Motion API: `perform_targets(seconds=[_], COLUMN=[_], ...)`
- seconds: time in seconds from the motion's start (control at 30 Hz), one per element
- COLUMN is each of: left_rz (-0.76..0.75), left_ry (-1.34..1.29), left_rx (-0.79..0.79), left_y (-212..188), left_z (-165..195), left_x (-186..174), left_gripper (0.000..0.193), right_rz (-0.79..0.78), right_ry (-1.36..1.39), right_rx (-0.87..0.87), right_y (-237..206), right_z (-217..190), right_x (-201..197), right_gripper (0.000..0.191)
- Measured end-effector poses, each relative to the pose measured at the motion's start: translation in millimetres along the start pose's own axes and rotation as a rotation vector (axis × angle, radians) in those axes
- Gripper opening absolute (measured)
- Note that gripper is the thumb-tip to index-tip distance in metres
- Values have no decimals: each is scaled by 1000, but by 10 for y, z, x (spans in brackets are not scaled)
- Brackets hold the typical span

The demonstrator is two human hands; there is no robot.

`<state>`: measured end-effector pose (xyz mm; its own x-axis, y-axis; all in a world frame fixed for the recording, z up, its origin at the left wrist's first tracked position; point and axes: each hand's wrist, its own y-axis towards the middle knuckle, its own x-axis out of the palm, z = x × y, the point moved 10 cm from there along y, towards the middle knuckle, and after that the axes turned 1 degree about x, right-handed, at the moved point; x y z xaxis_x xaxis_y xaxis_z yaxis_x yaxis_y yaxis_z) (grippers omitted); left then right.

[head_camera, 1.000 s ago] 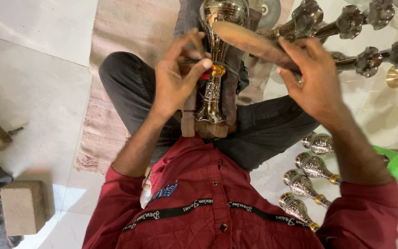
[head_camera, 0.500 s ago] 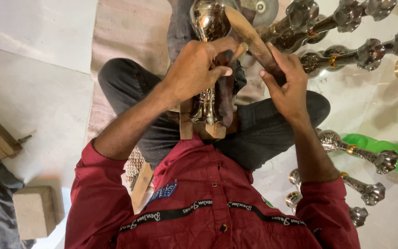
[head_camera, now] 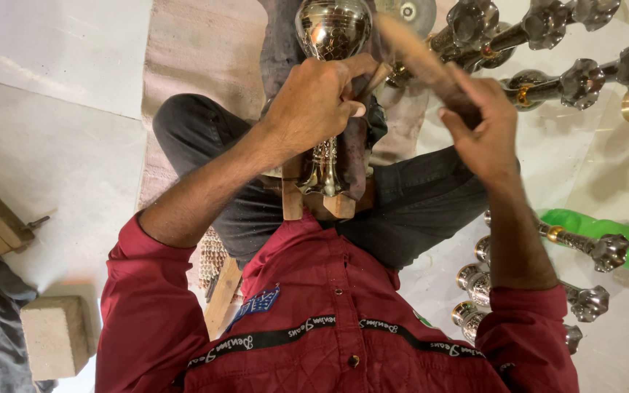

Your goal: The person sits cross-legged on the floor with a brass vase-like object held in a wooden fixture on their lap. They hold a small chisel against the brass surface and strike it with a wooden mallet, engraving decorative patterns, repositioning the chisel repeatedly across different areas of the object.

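The left hand [head_camera: 314, 98] has its grip closed on a shiny metal lamp stand [head_camera: 331, 65] over the lap, the right hand [head_camera: 485, 127] clasps a blurred wooden mallet [head_camera: 420, 58], and finished metal stands [head_camera: 547, 33] crowd the floor alongside.

Metal piece [head_camera: 327, 87] stands in wooden clamp [head_camera: 314, 200] on the person's lap. Left hand [head_camera: 314, 102] rests on it; right hand [head_camera: 485, 127] holds wooden mallet [head_camera: 420, 54] just right. Similar pieces [head_camera: 540, 291] lie on floor [head_camera: 52, 116], right side. Block [head_camera: 56, 335] lower left.
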<state>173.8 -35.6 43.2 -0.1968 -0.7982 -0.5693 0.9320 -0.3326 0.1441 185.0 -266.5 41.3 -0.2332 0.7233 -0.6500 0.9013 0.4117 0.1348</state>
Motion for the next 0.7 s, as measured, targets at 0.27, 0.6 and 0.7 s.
perform_targets(seconds=[0.27,0.6,0.7], left_rz=[0,17,47], left_ry=[16,-27,-55], left_rx=[-9,3,-2], left_y=[14,6,2], left_z=[59,67,69], left_x=[-29,-55,-110], left_gripper=[33,34,38], right_rz=[-100,10,-105], right_ry=[105,283,-130], right_rx=[137,270,-38], right_y=[20,-3,5], right_z=[76,257,-100], right_x=[-104,-213,-214], right_gripper=[60,50,60])
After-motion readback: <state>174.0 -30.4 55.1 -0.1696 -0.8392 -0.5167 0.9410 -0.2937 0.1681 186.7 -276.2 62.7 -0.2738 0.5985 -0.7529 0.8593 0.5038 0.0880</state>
